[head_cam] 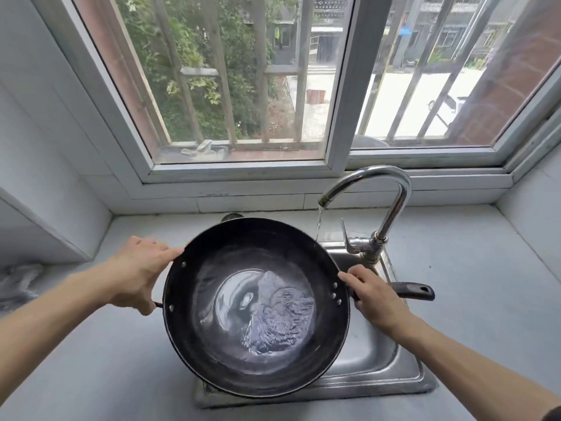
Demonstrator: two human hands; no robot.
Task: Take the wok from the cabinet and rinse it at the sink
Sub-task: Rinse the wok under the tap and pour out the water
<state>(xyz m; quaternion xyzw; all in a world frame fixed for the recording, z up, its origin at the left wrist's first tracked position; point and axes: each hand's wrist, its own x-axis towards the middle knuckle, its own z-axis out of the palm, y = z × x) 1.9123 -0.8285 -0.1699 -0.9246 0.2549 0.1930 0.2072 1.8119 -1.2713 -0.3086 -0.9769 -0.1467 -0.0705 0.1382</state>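
A large black wok [212, 344] hangs over the steel sink [376, 369], tilted a little, with a pool of water rippling in its bottom. My left hand [136, 275] grips the small side handle and rim on the wok's left. My right hand [375, 296] grips the base of the long black handle [416, 291] on the right. Water runs from the chrome tap [385, 196] and falls just behind the wok's far right rim.
Grey countertop [485, 284] surrounds the sink on both sides. The tap's lever [346, 235] stands behind the sink. A barred window [243, 86] fills the wall ahead, with a white wall [45, 177] at left. A crumpled cloth [18, 284] lies at the far left.
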